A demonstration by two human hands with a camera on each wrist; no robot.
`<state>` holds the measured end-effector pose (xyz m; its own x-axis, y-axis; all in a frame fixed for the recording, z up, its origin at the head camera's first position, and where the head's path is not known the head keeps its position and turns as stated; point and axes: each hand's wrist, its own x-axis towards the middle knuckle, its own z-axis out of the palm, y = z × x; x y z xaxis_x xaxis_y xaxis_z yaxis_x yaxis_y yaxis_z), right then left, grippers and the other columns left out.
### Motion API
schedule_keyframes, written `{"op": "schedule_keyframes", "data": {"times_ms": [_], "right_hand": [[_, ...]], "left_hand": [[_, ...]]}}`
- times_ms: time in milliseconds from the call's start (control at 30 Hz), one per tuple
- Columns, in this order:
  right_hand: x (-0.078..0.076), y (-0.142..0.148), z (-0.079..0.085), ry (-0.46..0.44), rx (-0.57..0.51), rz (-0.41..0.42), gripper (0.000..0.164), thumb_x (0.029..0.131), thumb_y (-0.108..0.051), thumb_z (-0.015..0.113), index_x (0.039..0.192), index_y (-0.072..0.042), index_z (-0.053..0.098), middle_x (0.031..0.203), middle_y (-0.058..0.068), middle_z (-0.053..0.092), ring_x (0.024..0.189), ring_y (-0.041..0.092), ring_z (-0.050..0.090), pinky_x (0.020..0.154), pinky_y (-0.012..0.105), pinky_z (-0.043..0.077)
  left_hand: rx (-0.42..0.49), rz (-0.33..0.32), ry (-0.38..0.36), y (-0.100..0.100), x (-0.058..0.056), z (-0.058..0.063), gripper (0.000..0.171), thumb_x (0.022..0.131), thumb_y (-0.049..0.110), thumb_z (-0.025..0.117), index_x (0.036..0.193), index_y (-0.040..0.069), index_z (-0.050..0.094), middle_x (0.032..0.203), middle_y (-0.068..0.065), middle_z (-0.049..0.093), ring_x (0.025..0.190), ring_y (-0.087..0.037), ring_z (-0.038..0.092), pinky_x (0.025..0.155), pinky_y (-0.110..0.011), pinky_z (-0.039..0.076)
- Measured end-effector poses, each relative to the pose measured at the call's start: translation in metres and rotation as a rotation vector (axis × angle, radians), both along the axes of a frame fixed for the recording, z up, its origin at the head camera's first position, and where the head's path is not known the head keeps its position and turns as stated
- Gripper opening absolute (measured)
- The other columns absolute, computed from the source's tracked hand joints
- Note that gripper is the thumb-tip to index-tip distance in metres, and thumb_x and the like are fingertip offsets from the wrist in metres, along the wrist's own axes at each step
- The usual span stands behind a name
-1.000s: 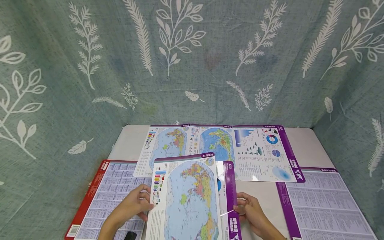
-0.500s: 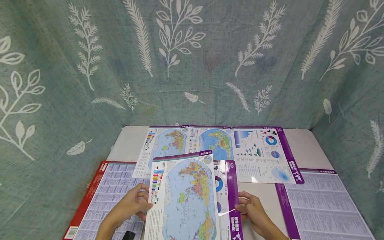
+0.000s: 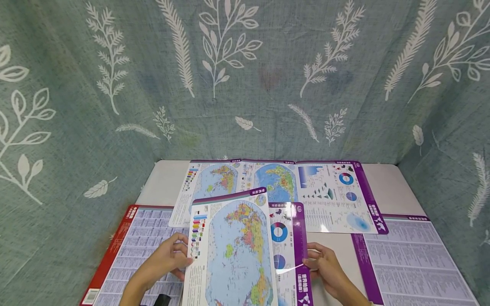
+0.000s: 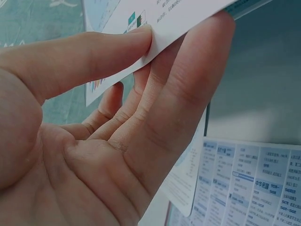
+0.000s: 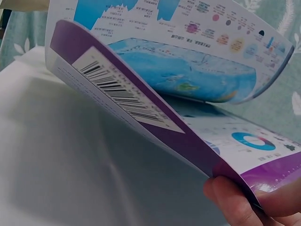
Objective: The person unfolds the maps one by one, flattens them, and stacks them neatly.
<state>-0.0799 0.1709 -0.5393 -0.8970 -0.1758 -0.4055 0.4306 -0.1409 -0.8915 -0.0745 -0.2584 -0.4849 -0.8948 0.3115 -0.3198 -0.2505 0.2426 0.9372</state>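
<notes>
Map (image 3: 239, 255) hangs between two pinches, long side pointing away from the person

Left fingers (image 4: 193, 82) grasp the left margin of the map's front panel (image 3: 229, 229), thumb on the printed face and other fingers behind; from them, that panel stretches off to the right. Right fingers (image 5: 230, 200) pinch the purple band (image 3: 300, 238) at the opposite edge, so the map lies to their left. Each panel's long axis runs from the person toward the curtain (image 3: 245, 85), crosswise to the line joining the hands.

What matters is the overlap: the front panel sits over the left part of the purple-banded panel and tilts, its far edge rising toward the right. The right wrist view shows a gap between these leaves, wider than the head view suggests. Neither hand is apart from the map; the right one is nearer the purple band, the left one nearer the colour legend (image 3: 196, 236). Beyond, an opened map (image 3: 279, 180) lies flat on the counter (image 3: 386, 187).
</notes>
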Motion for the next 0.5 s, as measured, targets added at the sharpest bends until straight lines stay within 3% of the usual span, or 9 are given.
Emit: {"op": "schedule_keyframes", "data": {"times_ms": [500], "right_hand": [[-0.0023, 0.0067, 0.0008, -0.005, 0.038, -0.031, 0.037, 0.081, 0.010, 0.057, 0.117, 0.008, 0.047, 0.090, 0.010, 0.070, 0.069, 0.020, 0.065, 0.050, 0.026, 0.049]], "left_hand": [[-0.017, 0.017, 0.001, -0.0029, -0.0027, 0.0044, 0.051, 0.084, 0.002, 0.065, 0.122, -0.007, 0.032, 0.091, -0.016, 0.054, 0.075, -0.029, 0.062, 0.056, -0.050, 0.054]]}}
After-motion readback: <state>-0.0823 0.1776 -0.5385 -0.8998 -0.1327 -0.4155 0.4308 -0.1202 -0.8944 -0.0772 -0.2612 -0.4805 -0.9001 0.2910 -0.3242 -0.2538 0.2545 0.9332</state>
